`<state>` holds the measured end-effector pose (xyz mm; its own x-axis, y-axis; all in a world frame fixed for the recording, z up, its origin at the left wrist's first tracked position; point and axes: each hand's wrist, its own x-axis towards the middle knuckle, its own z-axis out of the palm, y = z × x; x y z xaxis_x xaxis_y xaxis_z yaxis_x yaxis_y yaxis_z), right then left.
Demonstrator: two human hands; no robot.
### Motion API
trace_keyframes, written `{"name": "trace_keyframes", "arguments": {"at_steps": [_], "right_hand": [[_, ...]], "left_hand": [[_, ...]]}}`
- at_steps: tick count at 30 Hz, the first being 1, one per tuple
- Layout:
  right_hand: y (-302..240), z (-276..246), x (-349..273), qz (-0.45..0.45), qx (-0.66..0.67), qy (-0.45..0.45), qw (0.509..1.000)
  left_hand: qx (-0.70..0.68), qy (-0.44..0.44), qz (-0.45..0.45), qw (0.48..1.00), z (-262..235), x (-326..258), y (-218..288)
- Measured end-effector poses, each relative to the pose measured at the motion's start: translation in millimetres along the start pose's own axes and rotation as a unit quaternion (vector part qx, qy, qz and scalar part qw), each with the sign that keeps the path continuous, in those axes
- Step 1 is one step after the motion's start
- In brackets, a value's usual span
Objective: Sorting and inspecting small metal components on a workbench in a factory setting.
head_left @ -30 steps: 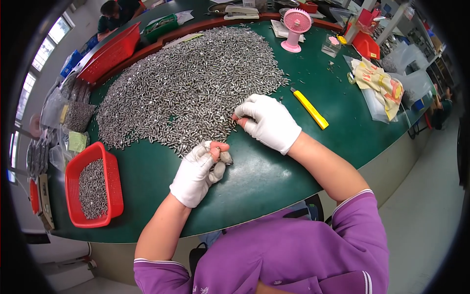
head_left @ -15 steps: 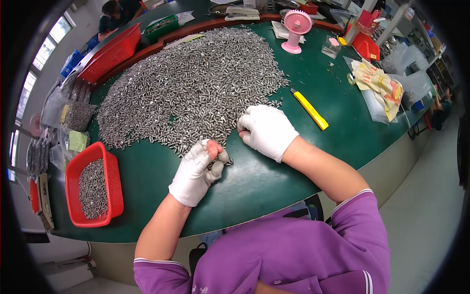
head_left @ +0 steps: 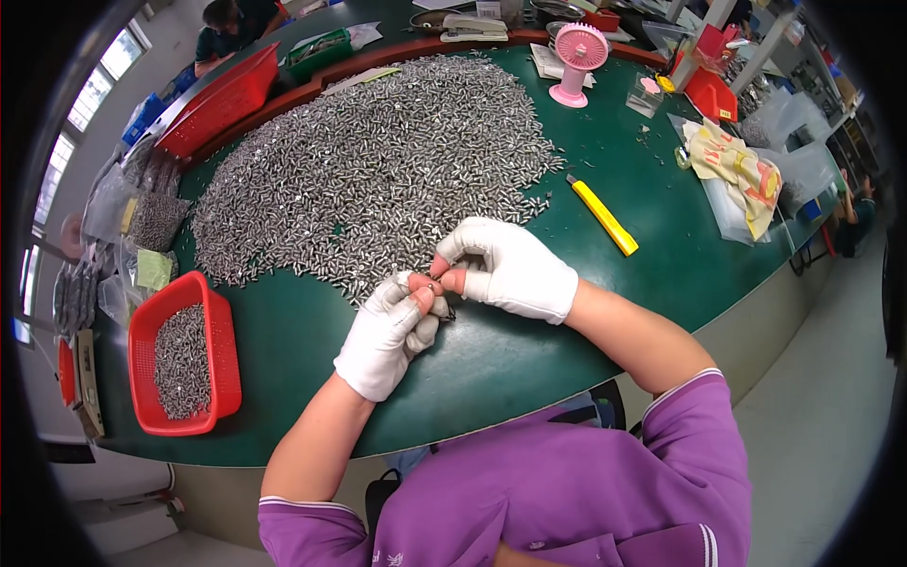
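A wide heap of small silvery metal pins point(head_left: 378, 161), perhaps screws, covers much of the green table point(head_left: 529, 350). At its near edge my left hand point(head_left: 387, 331), in a white glove with bare thumb and fingertip, is closed around several of these small metal pieces. Some dark ends stick out below its fingers. My right hand point(head_left: 515, 269), gloved the same way, has thumb and forefinger pinched right at the left fingertips, on a tiny metal piece. The fingers mostly hide that piece, so its exact kind is unclear.
On the left stands a red plastic basket point(head_left: 222, 359) part-filled with the same pieces. A yellow utility knife point(head_left: 602, 217) lies right of the heap. Farther back are a pink fan point(head_left: 578, 57) and a clear box point(head_left: 644, 96); a printed cloth point(head_left: 732, 170) lies at right. A person point(head_left: 231, 28) sits across the table.
My right hand has come from the heap's edge down and toward my left hand, and the fingertips now meet. My left hand has barely shifted, still holding pieces.
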<state>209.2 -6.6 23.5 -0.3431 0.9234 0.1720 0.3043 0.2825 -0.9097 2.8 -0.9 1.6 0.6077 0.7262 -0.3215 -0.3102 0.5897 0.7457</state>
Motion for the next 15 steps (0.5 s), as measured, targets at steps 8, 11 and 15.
{"name": "trace_keyframes", "arguments": {"at_steps": [8,11,15], "right_hand": [[18.2,-11.0,5.8,-0.084,-0.276,0.091,0.953],[20.0,-5.0,5.1,-0.126,-0.311,0.025,0.942],[20.1,-1.3,3.3,-0.135,-0.34,-0.024,0.93]], "left_hand": [[0.036,0.017,0.002,0.999,4.2,-3.9,4.7],[0.012,0.025,0.025,0.999,2.1,-4.2,3.4],[-0.012,0.001,0.04,0.999,-4.3,-1.5,4.3]]}}
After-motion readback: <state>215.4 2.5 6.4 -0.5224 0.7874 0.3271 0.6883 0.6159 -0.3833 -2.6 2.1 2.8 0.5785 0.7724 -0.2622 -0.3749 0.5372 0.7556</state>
